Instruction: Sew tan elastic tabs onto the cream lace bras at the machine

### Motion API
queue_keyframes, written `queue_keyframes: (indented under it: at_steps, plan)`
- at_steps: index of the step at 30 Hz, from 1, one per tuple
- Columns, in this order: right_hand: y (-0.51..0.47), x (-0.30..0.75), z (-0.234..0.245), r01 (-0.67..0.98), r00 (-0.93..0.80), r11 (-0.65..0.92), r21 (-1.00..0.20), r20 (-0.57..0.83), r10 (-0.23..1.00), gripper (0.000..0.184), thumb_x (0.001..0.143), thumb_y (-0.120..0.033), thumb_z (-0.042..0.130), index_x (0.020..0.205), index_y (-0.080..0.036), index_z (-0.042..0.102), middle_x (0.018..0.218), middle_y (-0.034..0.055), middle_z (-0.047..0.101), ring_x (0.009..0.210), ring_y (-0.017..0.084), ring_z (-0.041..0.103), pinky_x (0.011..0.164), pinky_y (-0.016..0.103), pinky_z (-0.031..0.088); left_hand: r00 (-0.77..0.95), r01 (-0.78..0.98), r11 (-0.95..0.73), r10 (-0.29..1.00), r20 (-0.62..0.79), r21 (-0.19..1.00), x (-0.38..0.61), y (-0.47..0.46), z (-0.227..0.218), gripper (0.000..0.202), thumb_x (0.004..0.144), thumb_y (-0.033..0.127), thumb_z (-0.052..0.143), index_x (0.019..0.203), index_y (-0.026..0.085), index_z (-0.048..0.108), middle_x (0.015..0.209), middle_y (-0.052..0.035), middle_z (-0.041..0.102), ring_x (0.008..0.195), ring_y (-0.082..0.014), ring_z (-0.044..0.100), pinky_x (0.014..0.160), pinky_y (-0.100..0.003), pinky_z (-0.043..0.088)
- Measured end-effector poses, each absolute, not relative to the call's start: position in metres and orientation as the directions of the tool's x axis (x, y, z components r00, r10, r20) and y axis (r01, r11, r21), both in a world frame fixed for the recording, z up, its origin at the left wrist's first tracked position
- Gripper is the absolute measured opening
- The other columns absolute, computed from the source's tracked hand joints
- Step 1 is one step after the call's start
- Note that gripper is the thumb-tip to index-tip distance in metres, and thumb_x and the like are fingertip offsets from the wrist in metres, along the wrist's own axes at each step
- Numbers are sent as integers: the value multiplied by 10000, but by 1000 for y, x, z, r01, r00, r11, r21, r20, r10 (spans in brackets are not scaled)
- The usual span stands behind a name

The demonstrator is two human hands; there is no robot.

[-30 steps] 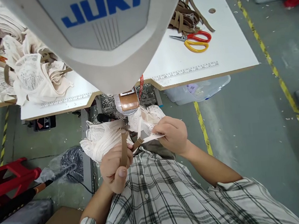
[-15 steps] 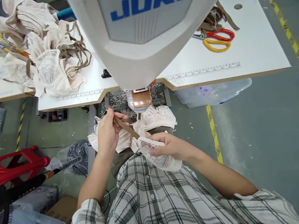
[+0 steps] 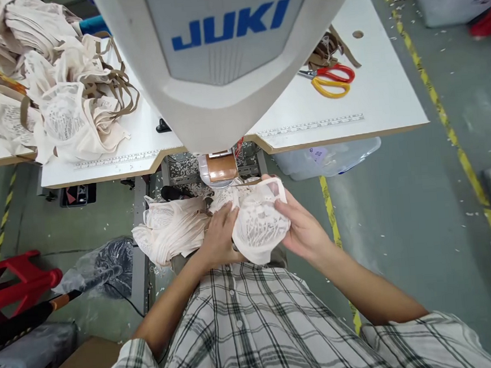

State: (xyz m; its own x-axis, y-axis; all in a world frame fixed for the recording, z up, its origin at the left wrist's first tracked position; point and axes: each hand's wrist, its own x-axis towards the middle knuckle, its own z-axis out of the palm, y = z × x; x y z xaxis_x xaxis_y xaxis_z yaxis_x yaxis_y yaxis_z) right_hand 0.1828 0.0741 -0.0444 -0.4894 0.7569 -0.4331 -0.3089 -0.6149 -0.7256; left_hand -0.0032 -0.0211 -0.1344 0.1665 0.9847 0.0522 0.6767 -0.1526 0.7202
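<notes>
One lace cup (image 3: 260, 225), gripped by my right hand (image 3: 303, 226) at 3 o'clock, left hand (image 3: 221, 238) at 9, some fingers hidden; machine head (image 3: 222, 109) at 12, top cut off.

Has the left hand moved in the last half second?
Yes; judged against the JUKI machine, the left hand has moved to the person's right.

- one left hand (image 3: 221, 237) and one right hand (image 3: 303, 225);
- one lace garment (image 3: 261, 225) between them;
- one white machine (image 3: 222, 103);
- one pair of scissors (image 3: 331, 81);
- two ruler strips (image 3: 313, 126) on the desk (image 3: 386, 102);
- one red stool (image 3: 21, 281) at the left;
- cream garments (image 3: 64, 116) on the desk: many, too overlapped to count;
- brown straps (image 3: 324, 55) by the scissors: several, exact number not clear
</notes>
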Motion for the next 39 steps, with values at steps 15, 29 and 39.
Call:
queue_keyframes:
  at_steps: [15, 29, 39]
  plan:
    - [183, 273, -95, 530, -321, 209, -822, 34, 946, 724, 954, -444, 486, 1548, -178, 169, 1528, 217, 347, 1197, 228, 543, 902, 343, 476, -361, 814, 214, 914, 183, 540, -47, 4, -186, 457, 950, 136, 356, 1375, 172, 522, 1488, -168, 480, 1486, -298, 266, 1201, -575, 143]
    - [142, 169, -165, 696, -653, 555, -457, -81, 753, 654, 923, -549, 475, 1423, -133, 409, 1415, 201, 487, 1331, 316, 438, 1069, 416, 379, -492, 712, 485, 861, -133, 507, -72, -71, -205, 327, 961, 251, 438, 1269, 177, 516, 1283, -130, 588, 1204, -217, 559, 1011, -360, 464]
    - [141, 169, -208, 675, -638, 425, -603, -189, 746, 560, 870, -611, 415, 1151, -153, 571, 1171, 225, 635, 1145, 373, 577, 921, 491, 474, -887, 334, 903, 398, -234, 270, -172, -159, -159, 275, 941, 385, 538, 788, 158, 569, 757, -9, 585, 686, -143, 552, 699, -307, 455]
